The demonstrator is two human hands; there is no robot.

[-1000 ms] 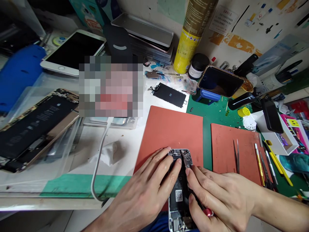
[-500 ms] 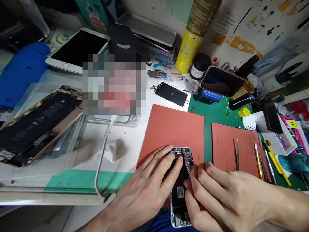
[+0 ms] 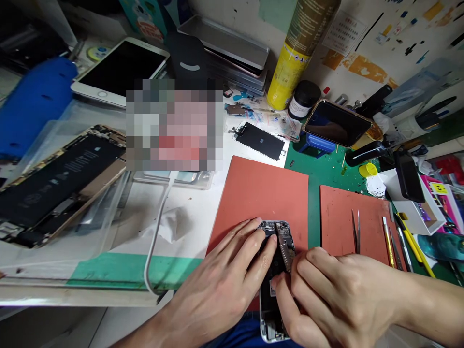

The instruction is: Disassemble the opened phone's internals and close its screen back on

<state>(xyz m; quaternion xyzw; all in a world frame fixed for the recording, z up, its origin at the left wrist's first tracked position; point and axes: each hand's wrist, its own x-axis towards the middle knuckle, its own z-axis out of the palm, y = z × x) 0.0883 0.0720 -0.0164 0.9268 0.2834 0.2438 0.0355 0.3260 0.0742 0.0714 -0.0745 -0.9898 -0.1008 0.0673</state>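
An opened smartphone (image 3: 267, 302), its screen off and its dark insides bare, lies lengthwise at the near edge of a red-brown mat (image 3: 268, 191). My left hand (image 3: 235, 270) holds the phone from its left side, fingers extended over the upper edge and the inside. Pinched in my right hand (image 3: 326, 295) is a flat metal tool with a ridged grip (image 3: 284, 251); its exact kind I cannot make out. Its narrow end reaches the phone's upper right inner area. My right fingers cover part of a white label and the phone's right side.
A detached screen panel (image 3: 259, 140) lies beyond the mat. On a second mat (image 3: 337, 208) at right are tweezers (image 3: 355, 232) and pen-like tools. Another opened phone (image 3: 65, 179) rests at left. A white cable (image 3: 155, 237) hangs over the table edge. A spray can (image 3: 290, 63) stands behind.
My right thumb has moved over the white label, which showed in full before. More of the tool's ridged grip is visible. My left hand stays on the phone; the view has shifted slightly.
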